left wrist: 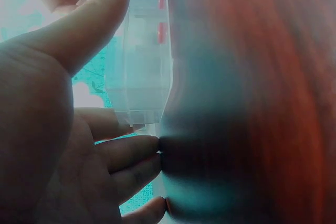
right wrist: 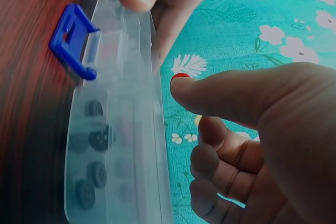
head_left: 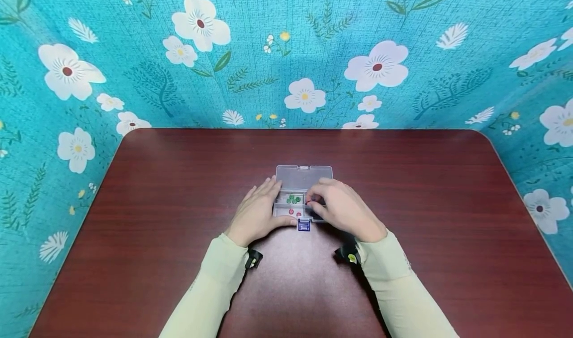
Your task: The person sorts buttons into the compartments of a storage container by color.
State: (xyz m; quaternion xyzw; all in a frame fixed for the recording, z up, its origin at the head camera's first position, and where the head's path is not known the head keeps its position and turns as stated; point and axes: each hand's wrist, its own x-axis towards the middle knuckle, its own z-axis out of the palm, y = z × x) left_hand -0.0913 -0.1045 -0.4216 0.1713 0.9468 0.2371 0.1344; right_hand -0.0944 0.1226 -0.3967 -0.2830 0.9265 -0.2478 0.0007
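A clear plastic compartment box (head_left: 288, 221) lies on the table with its lid (head_left: 304, 177) raised at the back and a blue latch (head_left: 304, 225) at the front. My left hand (head_left: 257, 213) holds its left end, thumb along the front wall, fingers down the side. Several green buttons (head_left: 293, 198) lie in the back left compartment, red buttons (head_left: 291, 212) in the front left. Through the front wall, black buttons (right wrist: 98, 174) show at the right. Over the right side, my right hand (head_left: 342, 206) pinches a small red button (right wrist: 180, 75), mostly hidden by the fingers.
The dark red-brown table (head_left: 179, 178) stretches around the box on every side. Behind and beside it hangs a turquoise flowered cloth (head_left: 264, 64). Black wrist mounts (head_left: 348, 254) sit under both sleeves.
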